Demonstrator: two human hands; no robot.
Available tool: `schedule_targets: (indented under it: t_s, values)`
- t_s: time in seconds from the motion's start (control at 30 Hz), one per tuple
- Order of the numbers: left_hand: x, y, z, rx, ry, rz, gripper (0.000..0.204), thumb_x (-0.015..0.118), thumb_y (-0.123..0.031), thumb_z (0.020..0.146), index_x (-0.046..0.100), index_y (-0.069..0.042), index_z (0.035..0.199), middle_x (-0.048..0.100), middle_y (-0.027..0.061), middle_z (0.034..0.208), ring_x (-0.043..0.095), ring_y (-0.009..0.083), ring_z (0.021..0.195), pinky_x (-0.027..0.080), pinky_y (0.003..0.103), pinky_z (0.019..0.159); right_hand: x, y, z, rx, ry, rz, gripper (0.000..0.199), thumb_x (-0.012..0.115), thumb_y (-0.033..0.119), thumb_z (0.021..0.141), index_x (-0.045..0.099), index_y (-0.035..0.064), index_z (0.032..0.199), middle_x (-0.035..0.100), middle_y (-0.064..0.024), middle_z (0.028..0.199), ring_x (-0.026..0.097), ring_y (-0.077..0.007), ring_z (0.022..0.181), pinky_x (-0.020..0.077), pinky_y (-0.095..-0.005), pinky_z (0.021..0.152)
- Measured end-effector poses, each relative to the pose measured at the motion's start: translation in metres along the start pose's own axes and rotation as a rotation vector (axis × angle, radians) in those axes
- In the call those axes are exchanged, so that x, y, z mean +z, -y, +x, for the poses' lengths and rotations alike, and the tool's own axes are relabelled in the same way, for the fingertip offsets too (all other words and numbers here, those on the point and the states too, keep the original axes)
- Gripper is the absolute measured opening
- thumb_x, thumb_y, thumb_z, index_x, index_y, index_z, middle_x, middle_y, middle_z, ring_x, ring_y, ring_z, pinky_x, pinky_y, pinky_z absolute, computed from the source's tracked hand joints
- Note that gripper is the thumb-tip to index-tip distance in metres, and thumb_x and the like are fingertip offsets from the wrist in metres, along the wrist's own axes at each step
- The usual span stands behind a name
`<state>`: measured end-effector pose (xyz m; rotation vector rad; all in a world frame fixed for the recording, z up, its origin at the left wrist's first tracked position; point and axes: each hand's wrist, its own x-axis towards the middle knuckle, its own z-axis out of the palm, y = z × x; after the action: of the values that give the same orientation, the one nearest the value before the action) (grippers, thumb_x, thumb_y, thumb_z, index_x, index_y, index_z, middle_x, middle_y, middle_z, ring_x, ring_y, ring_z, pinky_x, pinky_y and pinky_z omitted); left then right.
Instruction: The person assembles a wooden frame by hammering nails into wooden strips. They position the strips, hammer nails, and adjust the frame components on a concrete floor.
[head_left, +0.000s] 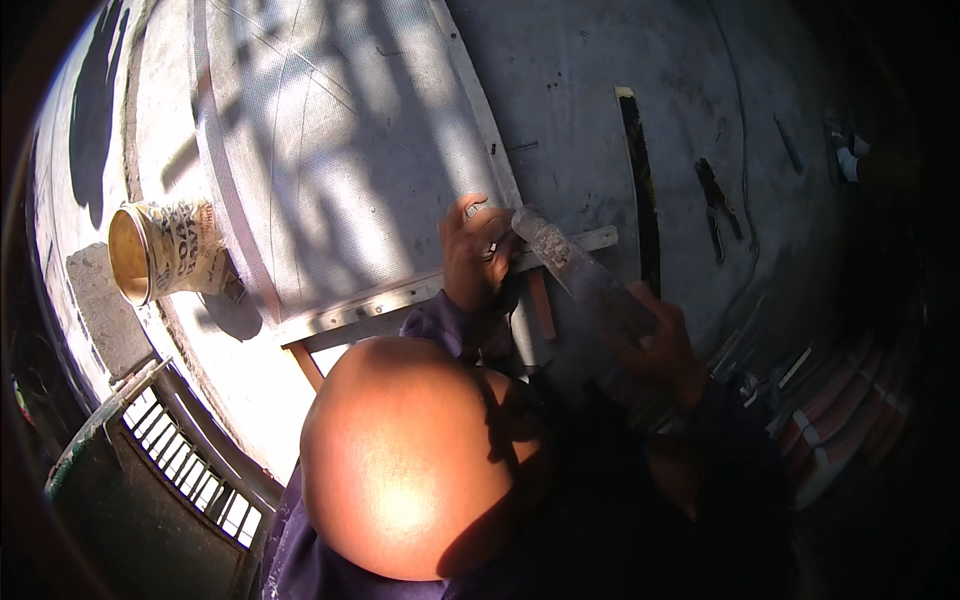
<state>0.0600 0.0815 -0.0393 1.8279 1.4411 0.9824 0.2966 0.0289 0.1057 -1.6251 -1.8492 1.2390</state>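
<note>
My right hand [660, 345] is closed around a tilted clear plastic bottle [570, 262] with small greyish bits inside. The bottle's far end comes right up to my left hand [474, 255]. There the fingers are curled, and a small shiny thing [476, 210] shows between them, too small to name. Beneath both hands lies a corner of a large frame [375, 297] with pale strips along its edges. Fine mesh [330, 150] is stretched across it. A short reddish-brown piece [541, 305] sits by this corner.
A round bare head [400, 450] and dark purple clothing fill the lower middle, covering part of the arms. At left, a printed bucket [185, 245] stands near a grey block [108, 310] and a barred metal piece [185, 460]. A long dark strip [640, 180] and pliers-like tool [717, 210] lie at right.
</note>
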Motion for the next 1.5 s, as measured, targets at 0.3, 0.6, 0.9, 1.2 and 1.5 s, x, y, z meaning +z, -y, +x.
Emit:
schedule_targets:
  t_s: [0.3, 0.6, 0.9, 1.2, 1.5]
  values:
    - [-0.024, -0.005, 0.020, 0.036, 0.093, 0.028, 0.035, 0.072, -0.005, 0.079, 0.072, -0.011, 0.114, 0.071, 0.0034, 0.101, 0.059, 0.0260, 0.117, 0.039, 0.047, 0.102, 0.010, -0.013, -0.012, 0.103, -0.048, 0.111, 0.030, 0.073, 0.025, 0.090, 0.064, 0.0059, 0.112, 0.073, -0.0167, 0.096, 0.073, -0.0369, 0.088, 0.0558, -0.0410, 0.072]
    - [0.015, 0.039, 0.164, 0.703, 0.172, 0.456, 0.036, 0.066, -0.028, 0.094, 0.067, -0.012, 0.126, 0.072, 0.0031, 0.117, 0.058, 0.0232, 0.125, 0.041, 0.048, 0.105, -0.012, 0.006, -0.020, -0.060, -0.020, -0.237, 0.025, 0.072, 0.020, 0.090, 0.064, 0.0017, 0.106, 0.069, -0.0117, 0.093, 0.069, -0.0245, 0.084, 0.0527, -0.0369, 0.072]
    - [0.053, 0.052, 0.157, 0.378, 0.370, 0.494, 0.033, 0.057, -0.026, 0.094, 0.065, -0.008, 0.120, 0.072, 0.0136, 0.113, 0.068, 0.0273, 0.108, 0.042, 0.052, 0.103, -0.003, -0.017, -0.008, -0.092, -0.090, -0.360, 0.023, 0.071, 0.022, 0.090, 0.063, 0.0064, 0.104, 0.064, -0.0159, 0.073, 0.065, -0.0343, 0.062, 0.0499, -0.0413, 0.057]
    - [0.038, 0.032, 0.164, 0.349, 0.459, 0.553, 0.024, 0.046, -0.015, 0.095, 0.063, -0.006, 0.108, 0.074, 0.0116, 0.085, 0.072, 0.0303, 0.079, 0.044, 0.041, 0.092, 0.005, -0.012, 0.008, 0.205, 0.086, -0.339, 0.019, 0.070, 0.019, 0.091, 0.065, 0.0025, 0.099, 0.067, -0.0179, 0.073, 0.070, -0.0371, 0.065, 0.0524, -0.0444, 0.057]
    - [0.033, 0.030, 0.160, 0.329, 0.505, 0.556, 0.014, 0.052, -0.015, 0.096, 0.060, -0.007, 0.103, 0.073, 0.0122, 0.078, 0.070, 0.0298, 0.070, 0.045, 0.041, 0.088, 0.019, -0.020, -0.027, -0.264, -0.482, 0.146, 0.026, 0.075, 0.027, 0.090, 0.061, 0.0052, 0.086, 0.062, -0.0156, 0.069, 0.061, -0.0320, 0.054, 0.0482, -0.0387, 0.052]
